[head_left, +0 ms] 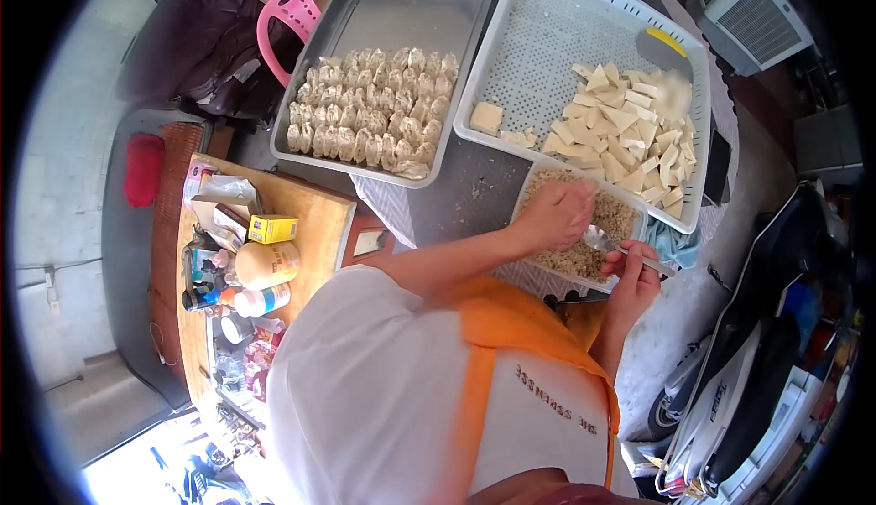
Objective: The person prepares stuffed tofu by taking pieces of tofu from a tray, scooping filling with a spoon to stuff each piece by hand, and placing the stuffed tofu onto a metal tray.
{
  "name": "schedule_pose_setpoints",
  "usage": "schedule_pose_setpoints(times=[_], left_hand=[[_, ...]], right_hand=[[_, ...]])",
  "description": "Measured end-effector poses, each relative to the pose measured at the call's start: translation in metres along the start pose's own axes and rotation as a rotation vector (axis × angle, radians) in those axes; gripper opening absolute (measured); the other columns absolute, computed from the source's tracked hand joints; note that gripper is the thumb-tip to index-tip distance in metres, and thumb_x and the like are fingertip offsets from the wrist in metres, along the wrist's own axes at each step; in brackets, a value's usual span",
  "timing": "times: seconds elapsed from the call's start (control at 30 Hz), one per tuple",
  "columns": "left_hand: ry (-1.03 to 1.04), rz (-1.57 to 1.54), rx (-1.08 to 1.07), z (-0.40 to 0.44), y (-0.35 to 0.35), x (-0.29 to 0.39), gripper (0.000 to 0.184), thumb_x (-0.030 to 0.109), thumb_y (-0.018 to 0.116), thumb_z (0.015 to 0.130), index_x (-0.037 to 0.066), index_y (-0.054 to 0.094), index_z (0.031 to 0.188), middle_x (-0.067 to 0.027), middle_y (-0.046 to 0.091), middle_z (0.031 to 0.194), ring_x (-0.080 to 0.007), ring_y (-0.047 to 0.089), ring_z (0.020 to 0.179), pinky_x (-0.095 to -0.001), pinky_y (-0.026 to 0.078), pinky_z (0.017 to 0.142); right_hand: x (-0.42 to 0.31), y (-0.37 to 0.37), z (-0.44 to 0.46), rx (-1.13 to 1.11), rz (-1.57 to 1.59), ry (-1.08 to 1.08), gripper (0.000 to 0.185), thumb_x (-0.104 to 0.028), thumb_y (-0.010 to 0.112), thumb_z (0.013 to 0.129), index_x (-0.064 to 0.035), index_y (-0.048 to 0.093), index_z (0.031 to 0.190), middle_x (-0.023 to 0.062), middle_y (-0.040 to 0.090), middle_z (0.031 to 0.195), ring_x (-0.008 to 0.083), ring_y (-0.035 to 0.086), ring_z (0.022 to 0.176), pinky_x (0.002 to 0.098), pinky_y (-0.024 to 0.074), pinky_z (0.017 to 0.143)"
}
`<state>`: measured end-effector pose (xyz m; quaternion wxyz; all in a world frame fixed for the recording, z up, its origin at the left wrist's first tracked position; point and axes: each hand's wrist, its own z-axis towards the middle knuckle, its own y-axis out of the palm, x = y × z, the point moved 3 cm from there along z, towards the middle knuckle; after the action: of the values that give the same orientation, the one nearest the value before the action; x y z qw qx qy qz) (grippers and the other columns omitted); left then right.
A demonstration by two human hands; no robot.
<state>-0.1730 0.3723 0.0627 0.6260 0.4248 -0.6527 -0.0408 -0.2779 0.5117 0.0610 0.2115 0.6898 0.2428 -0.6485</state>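
Note:
My left hand [558, 217] is over the tray of crumbly brown filling [568, 260], its fingers curled together; what they hold, if anything, is hidden. My right hand [633, 272] grips the handle of a metal spoon [598, 239] at the tray's right side, and the spoon's bowl is close to my left fingertips. Behind both hands, a white perforated basket [486, 69] holds a pile of pale cut pieces [620, 122] and a square block [486, 118]. Rows of pale filled pieces [370, 108] cover the front part of a metal tray [401, 12].
A yellow-edged scraper [664, 44] lies in the basket's far right corner. At the left stands a wooden table [315, 208] with jars and a yellow box [273, 229]. A pink chair [290, 10] is behind the metal tray; a motorbike [744, 405] stands at the right.

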Motion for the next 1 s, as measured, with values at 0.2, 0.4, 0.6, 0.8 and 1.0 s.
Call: schedule_pose_setpoints(times=[0.2, 0.4, 0.6, 0.8, 1.0], left_hand=[[0.503, 0.548, -0.046, 0.002, 0.023, 0.003, 0.015, 0.016, 0.041, 0.094, 0.004, 0.048, 0.09, -0.0092, 0.056, 0.099, -0.0159, 0.053, 0.084, -0.0289, 0.043, 0.079], [0.395, 0.72, -0.155, -0.002, 0.01, 0.006, 0.027, 0.01, 0.049, 0.09, 0.004, 0.049, 0.117, -0.0069, 0.053, 0.114, -0.0154, 0.053, 0.105, -0.0262, 0.044, 0.085], [0.181, 0.518, -0.089, -0.003, 0.0, -0.003, 0.024, 0.011, 0.052, 0.09, 0.006, 0.051, 0.114, -0.0008, 0.052, 0.094, -0.0098, 0.05, 0.067, -0.0213, 0.043, 0.06], [-0.01, 0.242, 0.025, 0.0, -0.004, -0.006, 0.015, 0.016, 0.042, 0.094, 0.006, 0.051, 0.085, -0.0013, 0.048, 0.068, -0.0103, 0.044, 0.058, -0.0243, 0.035, 0.051], [-0.165, -0.153, 0.053, -0.001, -0.018, -0.014, 0.03, 0.022, 0.037, 0.097, 0.008, 0.045, 0.072, -0.0004, 0.041, 0.057, -0.0105, 0.035, 0.045, -0.0248, 0.025, 0.037]], right_hand=[[0.002, 0.007, -0.009, -0.021, 0.179, 0.186, 0.022, -0.018, 0.048, 0.096, 0.0013, 0.058, 0.093, 0.0094, 0.063, 0.072, 0.0138, 0.059, 0.057, 0.0256, 0.0511, 0.054], [-0.007, -0.016, 0.003, 0.1, 0.284, 0.053, 0.022, -0.018, 0.047, 0.096, 0.0013, 0.057, 0.093, 0.0102, 0.063, 0.072, 0.0142, 0.059, 0.056, 0.026, 0.0507, 0.054], [-0.015, -0.017, 0.008, 0.13, 0.172, -0.064, 0.022, -0.017, 0.046, 0.097, 0.0016, 0.057, 0.094, 0.0096, 0.063, 0.072, 0.0139, 0.06, 0.057, 0.0254, 0.0509, 0.055], [-0.002, -0.007, 0.006, 0.101, 0.075, -0.061, 0.018, -0.012, 0.047, 0.096, 0.0022, 0.058, 0.094, 0.0079, 0.063, 0.072, 0.0102, 0.059, 0.058, 0.0229, 0.0503, 0.055], [0.008, 0.001, 0.005, 0.061, -0.081, -0.075, 0.018, -0.01, 0.051, 0.094, 0.0048, 0.06, 0.09, 0.0077, 0.064, 0.074, 0.0097, 0.061, 0.06, 0.0219, 0.0507, 0.055]])
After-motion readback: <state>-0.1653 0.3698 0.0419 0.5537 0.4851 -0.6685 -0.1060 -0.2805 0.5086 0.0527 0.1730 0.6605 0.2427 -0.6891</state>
